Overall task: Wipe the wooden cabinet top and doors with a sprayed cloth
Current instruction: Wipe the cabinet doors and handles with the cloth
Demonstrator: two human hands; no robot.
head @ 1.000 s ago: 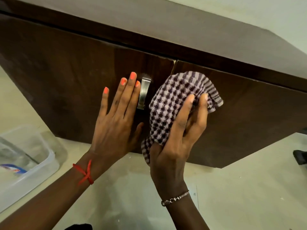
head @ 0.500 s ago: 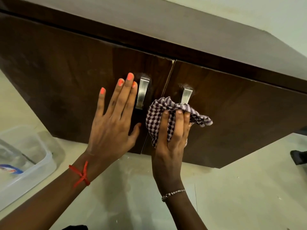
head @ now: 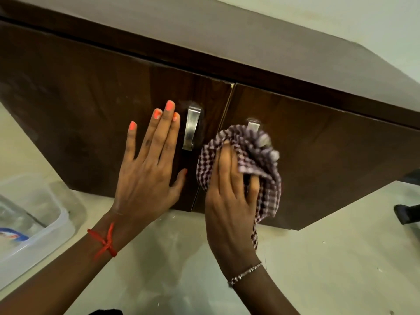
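A dark brown wooden cabinet (head: pixel 329 160) with two doors fills the upper view. My left hand (head: pixel 150 169) lies flat with straight fingers on the left door (head: pixel 75 114), just left of its metal handle (head: pixel 192 128). My right hand (head: pixel 229 194) grips a bunched purple-and-white checked cloth (head: pixel 266 178) and holds it against the right door near the seam. The cloth covers most of the right door's handle (head: pixel 252 125), whose top alone shows. The cabinet top (head: pixel 250 42) runs across the frame above the doors.
A clear plastic bin (head: pixel 34 226) with items inside stands on the pale floor (head: pixel 341 269) at the lower left. A dark object (head: pixel 406 212) sits on the floor at the right edge, below the cabinet's corner.
My right hand dragged the cloth down from the upper seam, exposing the right handle, and now has it back up over that handle. My left hand has stayed flat on the left door.
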